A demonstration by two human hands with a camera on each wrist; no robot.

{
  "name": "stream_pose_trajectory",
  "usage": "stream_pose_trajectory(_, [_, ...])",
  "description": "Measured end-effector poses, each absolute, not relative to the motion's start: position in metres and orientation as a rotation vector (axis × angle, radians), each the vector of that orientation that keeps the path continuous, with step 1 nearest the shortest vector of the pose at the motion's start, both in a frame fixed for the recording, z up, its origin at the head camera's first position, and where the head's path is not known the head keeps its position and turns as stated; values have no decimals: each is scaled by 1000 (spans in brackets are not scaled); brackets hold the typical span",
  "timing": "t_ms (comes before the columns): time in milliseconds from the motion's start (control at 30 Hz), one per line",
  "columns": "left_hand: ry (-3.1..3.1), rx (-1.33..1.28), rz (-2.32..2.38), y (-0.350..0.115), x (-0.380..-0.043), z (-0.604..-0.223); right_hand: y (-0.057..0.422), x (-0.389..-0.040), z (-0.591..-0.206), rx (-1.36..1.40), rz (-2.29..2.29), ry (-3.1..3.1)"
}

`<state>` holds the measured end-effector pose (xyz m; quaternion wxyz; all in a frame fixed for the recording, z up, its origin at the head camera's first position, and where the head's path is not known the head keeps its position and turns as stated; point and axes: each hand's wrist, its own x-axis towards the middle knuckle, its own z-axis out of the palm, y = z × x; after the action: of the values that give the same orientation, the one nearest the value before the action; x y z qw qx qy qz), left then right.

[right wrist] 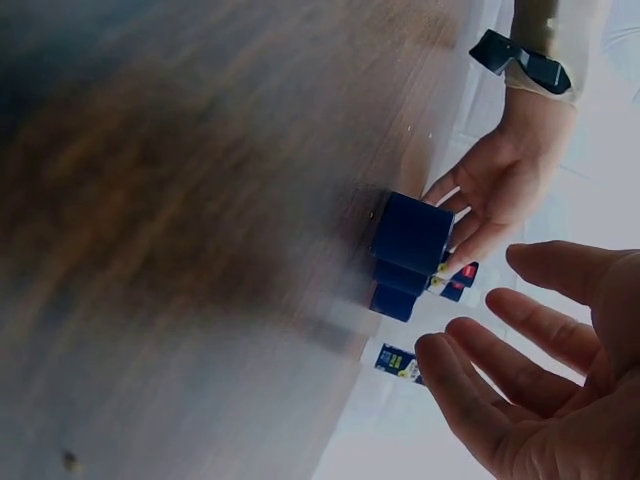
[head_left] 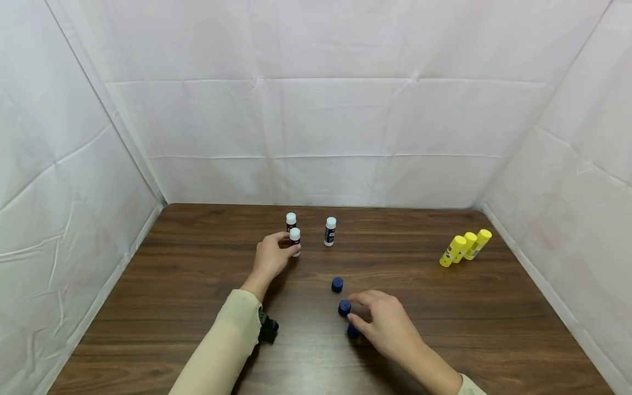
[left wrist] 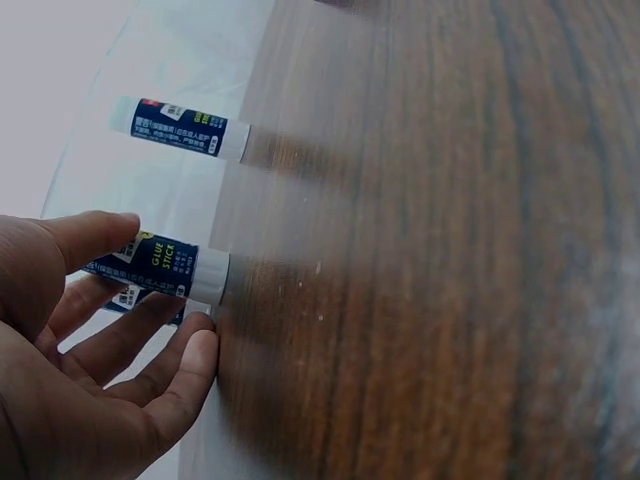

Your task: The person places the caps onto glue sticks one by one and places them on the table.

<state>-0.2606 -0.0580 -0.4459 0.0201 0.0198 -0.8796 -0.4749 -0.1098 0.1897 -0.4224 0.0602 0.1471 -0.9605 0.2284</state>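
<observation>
My left hand [head_left: 272, 257] has its thumb and fingers around a dark blue glue stick [head_left: 295, 234] with a white top, which stands upright on the table. Just behind it is a second glue stick [head_left: 291, 218], partly hidden. To the right a third glue stick [head_left: 330, 231] stands by itself; the left wrist view shows its dark blue label. My right hand [head_left: 387, 323], fingers loosely spread and holding nothing, hovers beside three dark blue caps. They form a short row: a far cap [head_left: 337, 284], a middle cap [head_left: 344, 307] and a near cap [head_left: 353, 331], partly covered by the thumb.
Three yellow tubes [head_left: 451, 251] stand close together at the right of the brown wooden table [head_left: 197, 263]. White cloth walls [head_left: 316, 115] rise behind the table and along both sides. A black wrist strap [head_left: 268, 327] is on the left forearm.
</observation>
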Motion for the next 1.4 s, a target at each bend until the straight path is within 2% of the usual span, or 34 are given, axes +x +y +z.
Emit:
stream_pose_trajectory(867, [-2710, 19, -1467, -57, -258, -442, 189, -115, -422, 644, 575, -3023])
stream_pose_trajectory(1400, [-2690, 24, -1495, -58, -255, -442, 187, -114, -423, 648, 604, -3097])
